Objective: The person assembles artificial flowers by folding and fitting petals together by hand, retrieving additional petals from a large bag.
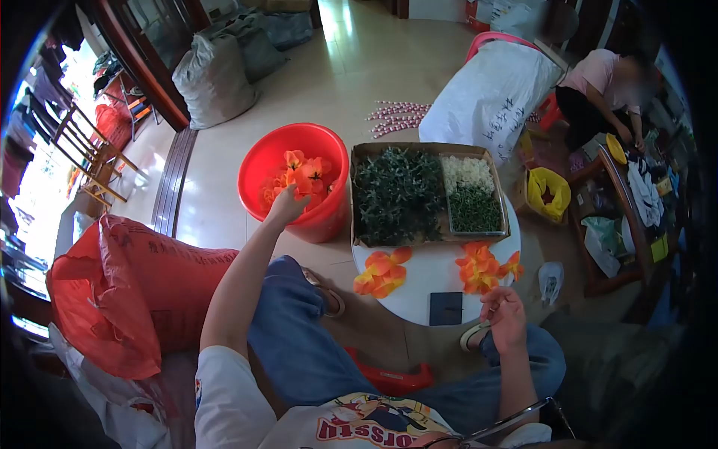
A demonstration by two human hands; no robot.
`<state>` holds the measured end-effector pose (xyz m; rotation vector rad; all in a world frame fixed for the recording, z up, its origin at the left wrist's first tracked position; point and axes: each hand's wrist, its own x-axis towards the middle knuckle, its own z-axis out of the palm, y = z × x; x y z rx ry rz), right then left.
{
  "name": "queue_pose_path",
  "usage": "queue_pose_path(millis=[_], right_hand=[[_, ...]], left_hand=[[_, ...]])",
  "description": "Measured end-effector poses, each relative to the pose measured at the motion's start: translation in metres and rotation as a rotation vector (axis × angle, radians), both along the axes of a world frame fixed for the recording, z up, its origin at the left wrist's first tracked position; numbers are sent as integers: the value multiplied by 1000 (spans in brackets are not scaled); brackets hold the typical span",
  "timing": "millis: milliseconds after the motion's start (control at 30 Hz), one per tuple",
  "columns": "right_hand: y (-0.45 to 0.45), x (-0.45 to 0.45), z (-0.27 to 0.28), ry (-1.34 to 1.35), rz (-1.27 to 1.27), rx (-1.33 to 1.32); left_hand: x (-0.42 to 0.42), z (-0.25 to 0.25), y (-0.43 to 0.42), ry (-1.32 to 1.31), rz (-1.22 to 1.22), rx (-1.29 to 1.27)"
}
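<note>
My left hand is over the red bucket, its fingers closed on orange artificial flowers. More orange petals lie beneath, partly hidden by the hand. My right hand is raised at the near right edge of the white round table. Its fingers are curled into a pinch; whatever they may hold is too small to make out. Just beyond it lies a cluster of orange flowers. Another orange-yellow flower cluster rests at the table's left, with a dark square pad between and nearer me.
A cardboard tray holds dark green sprigs, white blossoms and small greenery. A red sack stands at my left. White sacks and a seated person are at right, near a yellow-lined box.
</note>
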<state>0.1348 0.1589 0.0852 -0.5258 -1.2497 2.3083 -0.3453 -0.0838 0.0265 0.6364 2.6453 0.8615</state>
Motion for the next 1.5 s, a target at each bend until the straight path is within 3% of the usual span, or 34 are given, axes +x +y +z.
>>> queue_pose_path(millis=[133,233,400,500,667,833,1133,1367,1500], right_hand=[[5,2,7,-22,-50,24],[10,3,15,-199,-109,118],[29,3,13,-639,-270,933],[50,5,-2,-736,-315,1146],[98,14,-25,-941,-350,1187],[146,12,-34,-1066,-355,1181],[170,-60,-53,-805,-314,1207],[170,-126,-77,-625,-115,1610],[164,-144,-79,-748,52,1735]], left_hand=[[25,15,6,-26,-62,-25],[57,40,19,23,-123,17],[140,70,46,283,-328,349],[200,74,61,181,-475,468],[274,57,73,117,-806,423],[292,33,67,179,-1037,300],[286,15,69,263,-1087,251],[284,1,78,293,-1037,273],[286,-4,79,290,-1005,256]])
